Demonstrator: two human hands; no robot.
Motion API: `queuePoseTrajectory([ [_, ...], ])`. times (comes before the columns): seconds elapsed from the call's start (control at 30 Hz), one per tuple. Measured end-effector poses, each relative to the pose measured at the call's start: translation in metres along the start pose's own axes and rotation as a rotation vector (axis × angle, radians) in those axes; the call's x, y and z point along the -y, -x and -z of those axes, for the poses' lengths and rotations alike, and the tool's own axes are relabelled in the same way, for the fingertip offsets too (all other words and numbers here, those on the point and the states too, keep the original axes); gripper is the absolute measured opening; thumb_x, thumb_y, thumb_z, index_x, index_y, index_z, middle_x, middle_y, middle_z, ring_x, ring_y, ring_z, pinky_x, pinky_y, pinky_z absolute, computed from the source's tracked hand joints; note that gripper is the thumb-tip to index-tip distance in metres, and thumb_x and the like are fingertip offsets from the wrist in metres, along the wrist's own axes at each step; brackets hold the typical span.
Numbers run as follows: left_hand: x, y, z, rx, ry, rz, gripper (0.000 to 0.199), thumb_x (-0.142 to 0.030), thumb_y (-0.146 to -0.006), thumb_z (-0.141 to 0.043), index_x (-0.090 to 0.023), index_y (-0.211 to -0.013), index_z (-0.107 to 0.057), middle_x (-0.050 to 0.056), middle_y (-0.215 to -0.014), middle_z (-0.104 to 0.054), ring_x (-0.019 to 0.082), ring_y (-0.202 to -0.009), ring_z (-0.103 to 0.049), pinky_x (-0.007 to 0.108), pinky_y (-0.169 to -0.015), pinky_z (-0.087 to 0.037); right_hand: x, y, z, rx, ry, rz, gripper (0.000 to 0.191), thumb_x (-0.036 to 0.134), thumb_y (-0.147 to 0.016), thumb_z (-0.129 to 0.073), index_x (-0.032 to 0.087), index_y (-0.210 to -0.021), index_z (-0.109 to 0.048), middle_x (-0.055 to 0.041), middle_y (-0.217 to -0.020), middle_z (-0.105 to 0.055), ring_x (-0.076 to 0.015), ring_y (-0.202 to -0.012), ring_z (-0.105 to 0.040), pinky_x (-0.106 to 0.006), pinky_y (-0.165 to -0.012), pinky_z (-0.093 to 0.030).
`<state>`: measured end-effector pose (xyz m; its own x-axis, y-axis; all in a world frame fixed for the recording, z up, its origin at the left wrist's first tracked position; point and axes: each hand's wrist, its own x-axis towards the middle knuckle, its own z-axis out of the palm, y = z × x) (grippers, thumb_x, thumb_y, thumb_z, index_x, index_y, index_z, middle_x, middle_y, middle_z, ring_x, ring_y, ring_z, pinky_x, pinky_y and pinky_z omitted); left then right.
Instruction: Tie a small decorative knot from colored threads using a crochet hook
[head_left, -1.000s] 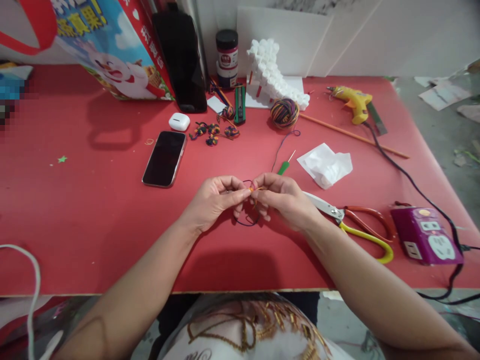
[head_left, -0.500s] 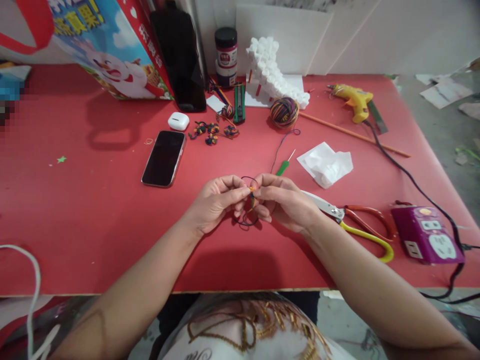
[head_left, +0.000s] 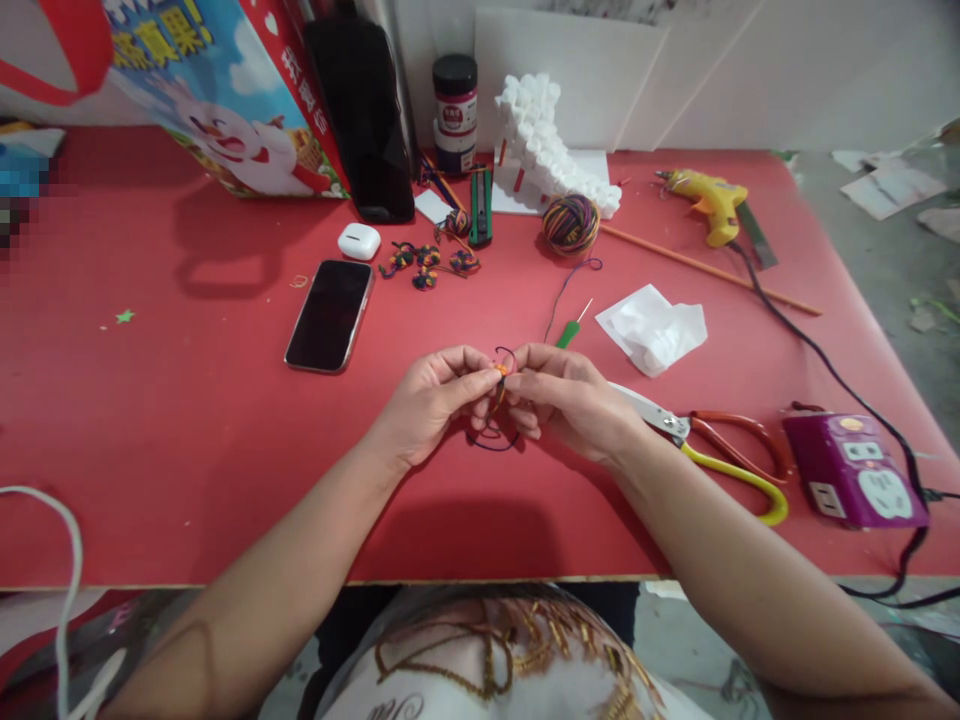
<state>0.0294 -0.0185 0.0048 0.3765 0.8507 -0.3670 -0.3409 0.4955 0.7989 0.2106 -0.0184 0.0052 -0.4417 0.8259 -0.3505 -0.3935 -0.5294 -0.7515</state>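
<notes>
My left hand [head_left: 442,400] and my right hand [head_left: 562,398] meet over the red table, each pinching a small piece of multicoloured yarn work [head_left: 499,385] between them. Dark yarn loops above and below the fingers. Just beyond my right hand lies a green-handled crochet hook [head_left: 570,332], with a strand of yarn beside it. Farther back sits a multicoloured yarn ball [head_left: 571,224]. Several small knotted yarn pieces [head_left: 426,256] lie to its left.
A phone [head_left: 328,316] and white earbud case [head_left: 359,241] are at left. Crumpled paper [head_left: 652,330], scissors [head_left: 739,470], a purple power socket [head_left: 855,470] and a corded yellow glue gun [head_left: 709,200] are at right. A bag [head_left: 232,110] stands at the back left.
The yarn loop above my fingers has become smaller and shifted, and the strands below have changed shape. Both hands stay almost in place, still pinching.
</notes>
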Motion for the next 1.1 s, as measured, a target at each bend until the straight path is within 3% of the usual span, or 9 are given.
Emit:
queuePoseTrajectory([
  [0.2,-0.0028,0.0007,-0.0004,-0.006,0.036,0.014,0.037,-0.034,-0.07,-0.097,-0.015,-0.079,-0.067,-0.004,-0.056,-0.064,0.008,-0.049,-0.055,0.019,-0.048,-0.05,-0.0046,-0.0005,-0.0006,-0.049,0.079,0.09,0.029,0.026,-0.071,-0.093,0.017,-0.079,-0.067,0.0055,-0.054,-0.062,-0.0078,-0.039,-0.051,-0.022,-0.041,-0.043],
  [0.4,-0.0021,0.0016,0.0026,0.031,0.019,0.06,0.033,-0.033,-0.074,-0.093,-0.016,-0.083,-0.067,-0.004,-0.058,-0.065,0.009,-0.048,-0.057,0.019,-0.047,-0.052,-0.001,0.0005,-0.0013,-0.022,0.045,0.066,0.021,0.024,-0.074,-0.087,0.016,-0.077,-0.067,0.0062,-0.054,-0.06,-0.0067,-0.04,-0.048,-0.021,-0.04,-0.039],
  [0.6,-0.0039,-0.0005,0.0049,0.057,0.017,0.041,0.037,-0.043,-0.077,-0.091,-0.015,-0.084,-0.067,-0.002,-0.062,-0.067,0.01,-0.05,-0.06,0.021,-0.047,-0.056,0.0011,0.0002,0.0,-0.029,0.077,0.064,0.02,0.022,-0.074,-0.085,0.016,-0.078,-0.067,0.0043,-0.061,-0.064,-0.0056,-0.042,-0.048,-0.021,-0.041,-0.038],
  [1.1,-0.0021,0.0,0.004,0.038,0.022,0.031,0.038,-0.04,-0.075,-0.096,-0.014,-0.081,-0.068,-0.003,-0.064,-0.066,0.007,-0.048,-0.055,0.017,-0.04,-0.051,0.0023,0.0016,-0.0039,-0.033,0.077,0.024,0.043,0.039,-0.066,-0.1,0.016,-0.076,-0.066,0.0058,-0.055,-0.062,-0.0054,-0.04,-0.047,-0.02,-0.04,-0.038],
])
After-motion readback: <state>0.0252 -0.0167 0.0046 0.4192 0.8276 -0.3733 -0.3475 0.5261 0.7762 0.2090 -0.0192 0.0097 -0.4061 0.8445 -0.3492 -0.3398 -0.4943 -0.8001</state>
